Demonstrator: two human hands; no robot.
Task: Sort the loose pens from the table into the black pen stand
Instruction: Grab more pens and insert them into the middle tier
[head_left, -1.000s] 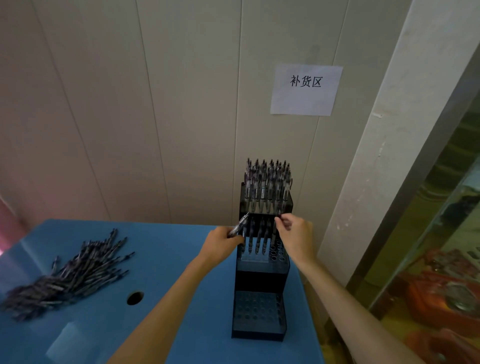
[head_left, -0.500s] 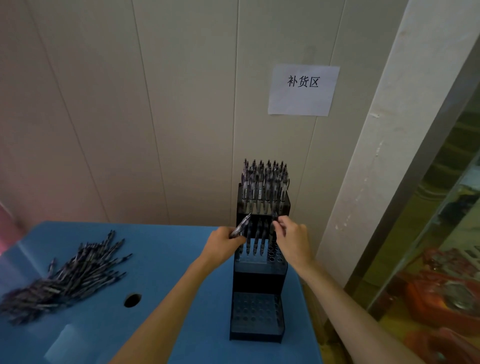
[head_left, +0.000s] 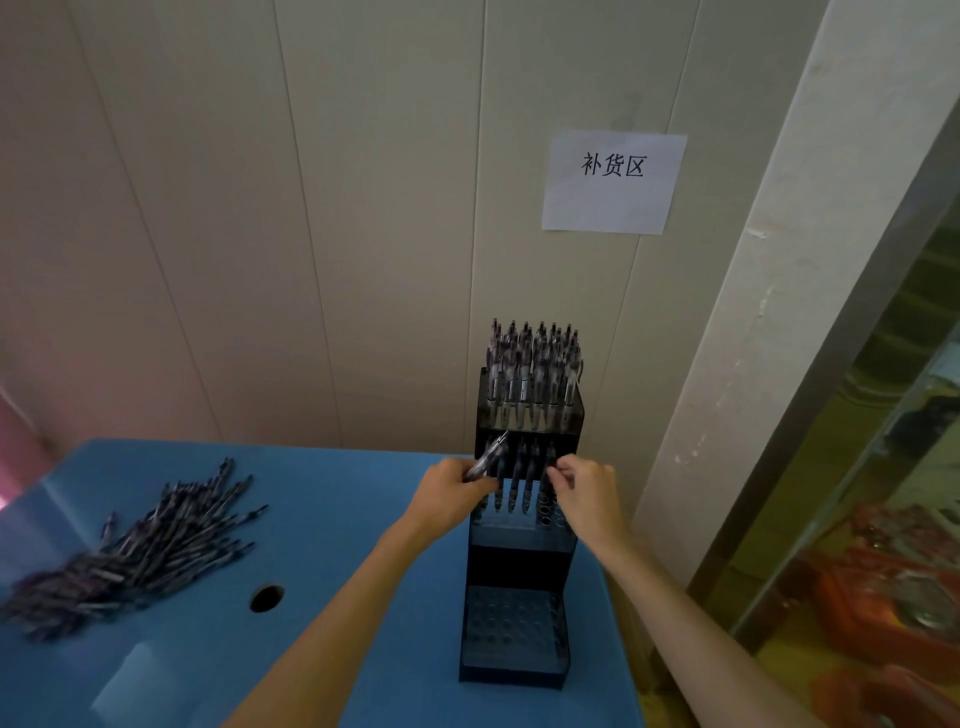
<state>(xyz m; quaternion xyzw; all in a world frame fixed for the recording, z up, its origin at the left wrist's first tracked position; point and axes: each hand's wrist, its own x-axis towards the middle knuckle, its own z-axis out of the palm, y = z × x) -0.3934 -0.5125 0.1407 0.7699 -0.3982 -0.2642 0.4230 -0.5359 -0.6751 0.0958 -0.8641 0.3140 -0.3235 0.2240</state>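
Gripping pens (head_left: 485, 460), left hand (head_left: 452, 493); right hand (head_left: 587, 491) pinching pen (head_left: 548, 467) at stand (head_left: 519, 551).

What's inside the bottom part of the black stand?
The stand's bottom tier shows only rows of empty round holes, no pens. How deep the holes go cannot be seen.

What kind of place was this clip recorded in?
Probably a shop's or stockroom's restocking corner. A paper sign on the wall reads 补货区 (restocking area), a tiered black pen stand is being filled, and a big pile of loose pens lies on the blue table.
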